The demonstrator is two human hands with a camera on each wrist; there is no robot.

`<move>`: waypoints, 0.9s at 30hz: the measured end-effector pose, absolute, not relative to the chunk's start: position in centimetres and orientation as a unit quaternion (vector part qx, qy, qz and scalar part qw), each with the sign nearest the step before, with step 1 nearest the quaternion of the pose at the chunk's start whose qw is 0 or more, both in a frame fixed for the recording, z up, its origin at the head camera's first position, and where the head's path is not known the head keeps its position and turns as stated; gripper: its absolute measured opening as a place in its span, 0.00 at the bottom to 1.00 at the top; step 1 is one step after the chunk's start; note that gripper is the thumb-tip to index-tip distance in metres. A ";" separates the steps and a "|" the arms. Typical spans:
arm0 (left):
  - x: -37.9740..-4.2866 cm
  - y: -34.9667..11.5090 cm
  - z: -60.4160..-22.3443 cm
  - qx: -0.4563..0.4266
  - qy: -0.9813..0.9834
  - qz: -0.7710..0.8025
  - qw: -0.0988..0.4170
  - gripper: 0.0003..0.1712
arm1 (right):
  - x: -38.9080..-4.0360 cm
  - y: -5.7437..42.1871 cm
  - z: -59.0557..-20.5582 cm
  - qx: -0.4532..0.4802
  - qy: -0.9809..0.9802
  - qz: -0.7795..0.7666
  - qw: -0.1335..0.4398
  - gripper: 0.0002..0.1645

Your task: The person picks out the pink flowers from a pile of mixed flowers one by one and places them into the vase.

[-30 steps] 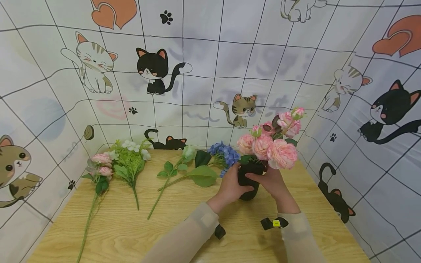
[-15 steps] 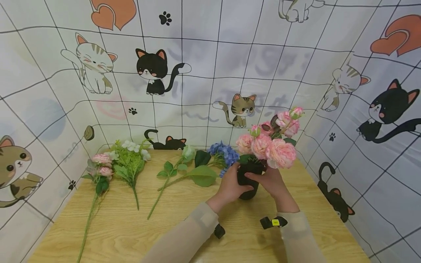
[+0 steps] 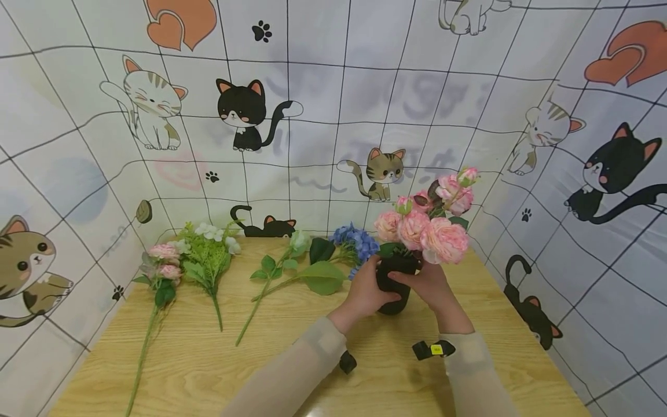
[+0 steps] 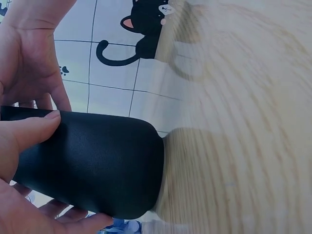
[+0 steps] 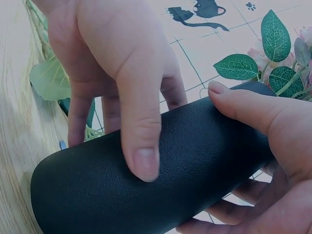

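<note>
Both hands hold a black vase (image 3: 394, 304) upright at the right of the table. My left hand (image 3: 366, 291) wraps its left side, with the thumb (image 5: 141, 131) across the front and the fingers behind. From the right, my right hand (image 3: 431, 289) grips it higher up, its thumb (image 4: 36, 130) laid near the rim. Pink peony-like flowers (image 3: 440, 234) with buds and dark green leaves (image 5: 236, 67) rise out of the vase and lean right. In the left wrist view, the vase base sits against the wooden tabletop (image 4: 234, 146).
Left of the vase lie a blue hydrangea stem (image 3: 356, 243) with a broad leaf (image 3: 323, 279), a pale green rose stem (image 3: 299, 243), a white-and-green spray (image 3: 208, 260) and a pink flower stem (image 3: 165, 253). Cat-print fabric (image 3: 318, 133) encloses the table's back and sides.
The head view has shifted very slightly. Both hands keep the same grip on the vase, and the flowers in it stay as they were.
</note>
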State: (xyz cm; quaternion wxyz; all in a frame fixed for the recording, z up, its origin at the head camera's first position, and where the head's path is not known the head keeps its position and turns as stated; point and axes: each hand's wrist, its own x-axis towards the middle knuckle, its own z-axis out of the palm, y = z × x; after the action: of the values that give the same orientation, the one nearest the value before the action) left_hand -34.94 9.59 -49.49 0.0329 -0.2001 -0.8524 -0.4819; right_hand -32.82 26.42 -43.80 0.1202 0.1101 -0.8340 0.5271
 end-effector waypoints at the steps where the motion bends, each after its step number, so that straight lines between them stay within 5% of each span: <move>1: -34.9 9.5 -49.5 -0.198 -0.851 -0.485 0.030 0.57 | -32.8 26.4 -43.8 0.108 -0.835 0.526 0.119 0.58; 13: -34.8 7.5 -49.9 -0.161 -0.825 -0.541 -0.016 0.61 | -33.0 26.5 -44.2 0.115 -0.830 0.534 0.114 0.62; 27: -34.7 4.2 -50.4 -0.168 -0.833 -0.527 -0.001 0.57 | -31.3 25.6 -41.9 0.117 -0.830 0.537 0.098 0.60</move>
State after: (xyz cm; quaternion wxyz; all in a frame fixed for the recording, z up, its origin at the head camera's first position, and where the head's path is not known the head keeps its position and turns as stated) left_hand -34.72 4.18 -50.40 -0.0005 -0.1678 -0.8334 -0.5266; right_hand -31.31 25.56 -41.88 0.0980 0.1165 -0.8297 0.5371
